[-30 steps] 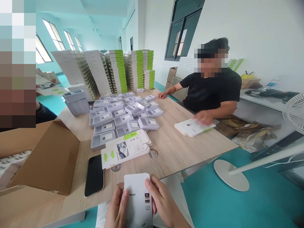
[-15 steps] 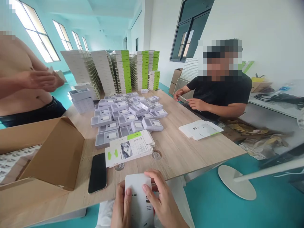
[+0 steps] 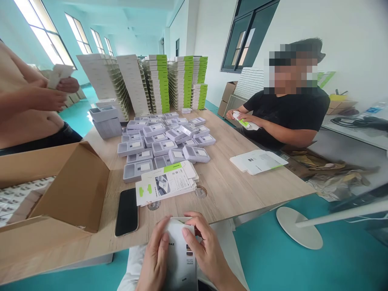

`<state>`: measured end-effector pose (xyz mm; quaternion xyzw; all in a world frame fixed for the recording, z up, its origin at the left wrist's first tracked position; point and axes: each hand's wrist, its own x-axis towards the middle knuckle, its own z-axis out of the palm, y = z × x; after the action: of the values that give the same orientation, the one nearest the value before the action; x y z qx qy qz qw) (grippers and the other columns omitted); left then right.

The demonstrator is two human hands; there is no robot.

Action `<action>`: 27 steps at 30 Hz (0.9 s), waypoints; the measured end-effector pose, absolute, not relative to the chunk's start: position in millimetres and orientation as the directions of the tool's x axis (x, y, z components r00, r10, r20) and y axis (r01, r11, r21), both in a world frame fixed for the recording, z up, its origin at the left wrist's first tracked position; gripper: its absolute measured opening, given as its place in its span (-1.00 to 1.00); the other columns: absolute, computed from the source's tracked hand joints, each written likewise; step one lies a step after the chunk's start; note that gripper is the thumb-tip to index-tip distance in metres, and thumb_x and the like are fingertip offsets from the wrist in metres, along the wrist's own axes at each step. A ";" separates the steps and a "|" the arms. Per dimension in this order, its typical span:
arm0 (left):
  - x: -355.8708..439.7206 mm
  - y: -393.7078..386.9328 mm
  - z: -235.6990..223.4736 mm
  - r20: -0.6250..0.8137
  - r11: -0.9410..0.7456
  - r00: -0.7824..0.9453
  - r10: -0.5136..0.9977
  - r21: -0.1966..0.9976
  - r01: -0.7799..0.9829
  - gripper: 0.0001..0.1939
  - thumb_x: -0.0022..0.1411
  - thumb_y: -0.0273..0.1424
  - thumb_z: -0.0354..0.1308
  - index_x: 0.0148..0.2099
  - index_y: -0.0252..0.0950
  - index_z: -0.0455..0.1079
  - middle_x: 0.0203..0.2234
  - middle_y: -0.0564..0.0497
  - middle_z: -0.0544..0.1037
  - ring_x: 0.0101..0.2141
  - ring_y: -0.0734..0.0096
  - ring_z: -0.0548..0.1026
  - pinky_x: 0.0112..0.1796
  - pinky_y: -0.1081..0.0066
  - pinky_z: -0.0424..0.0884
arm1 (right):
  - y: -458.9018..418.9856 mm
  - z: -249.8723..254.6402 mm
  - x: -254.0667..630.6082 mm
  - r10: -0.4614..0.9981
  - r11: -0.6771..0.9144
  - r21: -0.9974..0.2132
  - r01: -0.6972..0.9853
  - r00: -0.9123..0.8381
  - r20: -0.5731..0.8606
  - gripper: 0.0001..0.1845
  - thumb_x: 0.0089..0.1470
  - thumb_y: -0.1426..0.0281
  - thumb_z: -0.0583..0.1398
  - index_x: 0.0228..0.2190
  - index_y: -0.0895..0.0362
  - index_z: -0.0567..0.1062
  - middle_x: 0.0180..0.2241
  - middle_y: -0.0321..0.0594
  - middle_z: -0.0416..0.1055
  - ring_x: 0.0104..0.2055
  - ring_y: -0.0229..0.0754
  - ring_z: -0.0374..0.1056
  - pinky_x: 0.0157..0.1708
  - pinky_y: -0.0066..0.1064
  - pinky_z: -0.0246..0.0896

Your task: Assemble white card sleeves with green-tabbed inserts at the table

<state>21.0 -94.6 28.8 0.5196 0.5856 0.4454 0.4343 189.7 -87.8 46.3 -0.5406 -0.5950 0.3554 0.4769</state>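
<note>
Between my two hands, above my lap at the table's front edge, is a white printed carton (image 3: 178,250). My left hand (image 3: 155,254) grips its left side, thumb on the printed face. On the right side, my right hand (image 3: 206,246) has its thumb on the face and its fingers bent over the top corner. The far side of the carton is hidden. Just beyond lie flattened white and green cartons (image 3: 166,184) in a small stack. A black phone (image 3: 126,212) rests to the left of them.
Grey plastic trays (image 3: 163,147) are heaped mid-table, before tall stacks of white and green cartons (image 3: 159,85). An open cardboard box (image 3: 75,190) stands left. More flat cartons (image 3: 257,161) lie right. Two co-workers, one standing left (image 3: 30,97), one seated right (image 3: 285,109), handle cartons.
My left hand's fingers have moved up to the carton's top edge; both hands still hold it. The seated person's carton now shows green, and the standing person's piece is raised. The view has shifted slightly.
</note>
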 end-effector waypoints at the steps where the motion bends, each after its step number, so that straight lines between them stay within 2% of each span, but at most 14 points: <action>1: 19.5 -93.5 30.7 -0.029 0.042 -0.060 0.998 0.971 0.235 -0.54 0.51 -0.05 -0.02 0.20 -0.13 0.52 0.20 -0.09 0.63 0.23 0.06 0.54 0.26 0.12 0.41 | -87.5 46.7 189.7 0.978 0.183 -0.931 0.315 0.042 0.206 -0.65 0.41 0.12 0.14 -0.35 0.03 0.51 -0.11 -0.08 0.58 -0.09 -0.01 0.54 -0.25 -0.34 0.45; 3: 16.8 -90.7 34.5 0.000 0.005 -0.019 1.000 0.968 0.249 -0.58 0.50 -0.03 0.00 0.12 -0.11 0.54 0.06 -0.07 0.68 0.09 0.07 0.60 0.15 0.14 0.47 | -88.0 44.4 187.6 0.966 0.222 -0.925 0.308 0.058 0.252 -0.63 0.42 0.12 0.13 -0.39 0.01 0.48 -0.22 -0.11 0.57 0.10 0.07 0.50 -0.13 -0.31 0.43; 4: 15.4 -88.8 35.9 0.009 -0.009 -0.002 1.000 0.968 0.249 -0.59 0.50 -0.02 0.01 0.09 -0.11 0.54 0.00 -0.06 0.69 0.03 0.09 0.61 0.10 0.16 0.49 | -88.7 42.4 185.6 0.963 0.230 -0.927 0.295 0.069 0.261 -0.64 0.43 0.11 0.12 -0.36 0.01 0.49 -0.22 -0.11 0.57 0.13 0.08 0.48 -0.10 -0.30 0.42; 6: 12.1 -84.4 37.0 0.019 -0.026 0.030 0.999 0.968 0.251 -0.60 0.49 -0.01 0.02 0.05 -0.12 0.55 -0.05 -0.06 0.69 -0.02 0.10 0.61 0.04 0.19 0.50 | -91.0 38.9 180.2 0.968 0.201 -0.944 0.262 0.095 0.233 -0.64 0.44 0.07 0.10 -0.25 0.01 0.54 -0.09 -0.10 0.57 0.03 0.02 0.50 -0.11 -0.29 0.40; 8: 8.8 -80.0 36.0 0.017 -0.032 0.062 0.998 0.965 0.260 -0.59 0.47 0.01 0.05 0.00 -0.13 0.57 -0.08 -0.07 0.69 -0.04 0.10 0.61 0.02 0.21 0.50 | -93.3 37.7 174.2 0.977 0.140 -0.965 0.221 0.128 0.171 -0.60 0.45 0.02 0.07 -0.16 0.01 0.56 0.03 -0.10 0.53 -0.17 -0.09 0.49 -0.15 -0.27 0.37; 11: 7.7 -77.9 33.3 -0.008 -0.017 0.087 0.996 0.960 0.279 -0.56 0.46 0.04 0.06 -0.07 -0.15 0.58 -0.14 -0.09 0.68 -0.14 0.11 0.60 -0.04 0.22 0.51 | -95.0 39.0 166.8 0.982 0.072 -0.985 0.158 0.161 0.097 -0.53 0.43 -0.04 0.08 -0.24 0.03 0.56 -0.03 -0.14 0.52 -0.32 -0.16 0.39 -0.20 -0.27 0.33; 13: 11.9 -81.0 33.3 -0.025 0.009 0.058 0.998 0.963 0.268 -0.54 0.47 0.06 0.03 -0.06 -0.16 0.55 -0.13 -0.09 0.68 -0.14 0.11 0.60 -0.03 0.23 0.50 | -94.8 38.3 163.3 0.978 0.055 -0.991 0.125 0.193 0.079 -0.52 0.41 -0.06 0.10 -0.31 0.03 0.52 -0.08 -0.16 0.51 -0.33 -0.16 0.36 -0.21 -0.27 0.33; 16: 23.0 -88.9 38.0 -0.088 0.098 -0.072 0.994 0.982 0.159 -0.51 0.45 0.14 0.02 -0.02 -0.14 0.49 -0.12 -0.04 0.65 -0.07 0.14 0.58 0.03 0.27 0.46 | -94.1 31.4 158.4 0.964 0.062 -0.989 0.136 0.250 0.095 -0.51 0.41 -0.07 0.09 -0.36 0.02 0.46 -0.11 -0.16 0.50 -0.27 -0.12 0.37 -0.19 -0.27 0.33; 18: 29.0 -92.1 42.8 -0.135 0.147 -0.137 0.981 0.986 0.079 -0.49 0.41 0.20 0.05 -0.08 -0.12 0.46 -0.22 0.03 0.61 -0.17 0.18 0.55 -0.06 0.32 0.47 | -94.3 24.5 154.5 0.949 0.074 -0.982 0.171 0.290 0.122 -0.50 0.42 -0.09 0.07 -0.36 0.00 0.45 -0.11 -0.15 0.49 -0.17 -0.05 0.40 -0.14 -0.26 0.34; 21: 30.9 -90.7 47.5 -0.142 0.152 -0.138 0.980 0.987 0.061 -0.46 0.34 0.26 0.09 -0.21 -0.12 0.40 -0.39 0.10 0.49 -0.33 0.24 0.45 -0.21 0.35 0.45 | -95.1 16.4 148.6 0.930 0.077 -0.977 0.199 0.338 0.142 -0.54 0.42 -0.08 0.06 -0.34 -0.02 0.44 -0.07 -0.11 0.49 -0.02 0.03 0.41 -0.08 -0.23 0.33; 27: 23.9 -81.7 44.4 -0.136 0.151 -0.133 0.982 0.983 0.109 -0.37 0.26 0.35 0.08 -0.31 -0.14 0.35 -0.49 0.09 0.43 -0.44 0.26 0.39 -0.35 0.33 0.42 | -94.5 18.1 144.0 0.919 0.079 -0.971 0.224 0.361 0.158 -0.72 0.40 0.13 0.11 -0.31 0.00 0.41 -0.07 -0.09 0.48 -0.19 -0.05 0.40 -0.27 -0.28 0.30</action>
<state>23.9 -81.7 44.4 0.4591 0.5938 0.4624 0.4721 144.0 -94.5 18.1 -0.6041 -0.4729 0.3094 0.5619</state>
